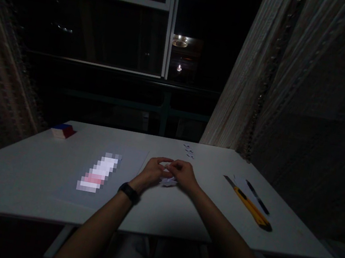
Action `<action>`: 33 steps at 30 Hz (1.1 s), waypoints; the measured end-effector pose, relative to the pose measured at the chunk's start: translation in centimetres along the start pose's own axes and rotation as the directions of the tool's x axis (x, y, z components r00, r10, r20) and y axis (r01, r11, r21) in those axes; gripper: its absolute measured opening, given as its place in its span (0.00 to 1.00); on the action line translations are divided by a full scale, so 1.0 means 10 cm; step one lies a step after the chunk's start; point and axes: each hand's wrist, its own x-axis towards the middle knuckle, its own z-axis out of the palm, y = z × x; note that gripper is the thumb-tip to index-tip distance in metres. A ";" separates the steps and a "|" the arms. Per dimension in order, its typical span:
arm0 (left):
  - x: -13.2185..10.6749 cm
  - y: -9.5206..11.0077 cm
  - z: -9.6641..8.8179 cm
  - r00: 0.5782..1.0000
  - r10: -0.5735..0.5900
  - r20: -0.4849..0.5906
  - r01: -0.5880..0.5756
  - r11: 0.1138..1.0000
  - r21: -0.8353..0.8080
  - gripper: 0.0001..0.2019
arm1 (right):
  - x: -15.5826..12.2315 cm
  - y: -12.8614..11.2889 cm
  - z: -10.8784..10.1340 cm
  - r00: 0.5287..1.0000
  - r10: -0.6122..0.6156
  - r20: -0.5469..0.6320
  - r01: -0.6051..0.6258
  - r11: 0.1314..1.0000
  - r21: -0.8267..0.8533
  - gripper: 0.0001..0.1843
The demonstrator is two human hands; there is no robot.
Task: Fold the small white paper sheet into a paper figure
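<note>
Both hands meet over the middle of the white table. My left hand (153, 170), with a dark band on its wrist, has its fingers closed around a small piece of folded white paper (168, 182). From the other side my right hand (185, 175) pinches at the same paper with its thumb and fingertips. Most of the paper is hidden by the fingers, and its lower part shows beneath them. Just beyond the hands lie several small white paper pieces (189, 151) with dark marks.
A yellow box cutter (248, 204) with its blade out lies at the right beside a black pen (257, 197). On the left, a bright pixelated rectangle (98, 173) rests on a large paper sheet (135, 162). A coloured cube (62, 130) stands at the far left. Curtains flank the dark window.
</note>
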 end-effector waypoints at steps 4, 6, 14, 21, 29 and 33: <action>-0.01 0.01 0.00 1.000 -0.017 0.017 0.017 1.000 0.012 0.32 | 0.00 0.01 0.00 0.999 -0.018 0.036 0.019 1.000 -0.018 0.10; -0.02 0.02 0.01 1.000 -0.019 0.017 0.018 1.000 0.022 0.32 | -0.01 0.00 -0.01 0.999 -0.019 0.047 0.020 0.999 -0.030 0.08; -0.01 0.00 0.02 0.999 -0.033 0.028 0.033 0.999 -0.012 0.32 | -0.01 -0.04 -0.01 1.000 -0.011 0.011 0.012 0.998 -0.068 0.05; -0.02 0.04 0.03 0.985 -0.009 -0.172 -0.010 0.994 -0.107 0.23 | 0.07 0.01 -0.06 0.999 0.010 -0.044 0.001 0.971 0.241 0.14; -0.02 0.05 -0.04 0.980 -0.034 -0.196 -0.020 0.963 -0.269 0.18 | 0.03 0.02 -0.02 0.982 0.118 0.149 -0.175 0.865 0.470 0.29; -0.02 0.05 -0.05 0.987 0.012 -0.158 -0.055 0.961 -0.270 0.18 | 0.03 0.07 0.02 0.980 0.139 0.144 -0.188 0.882 0.431 0.31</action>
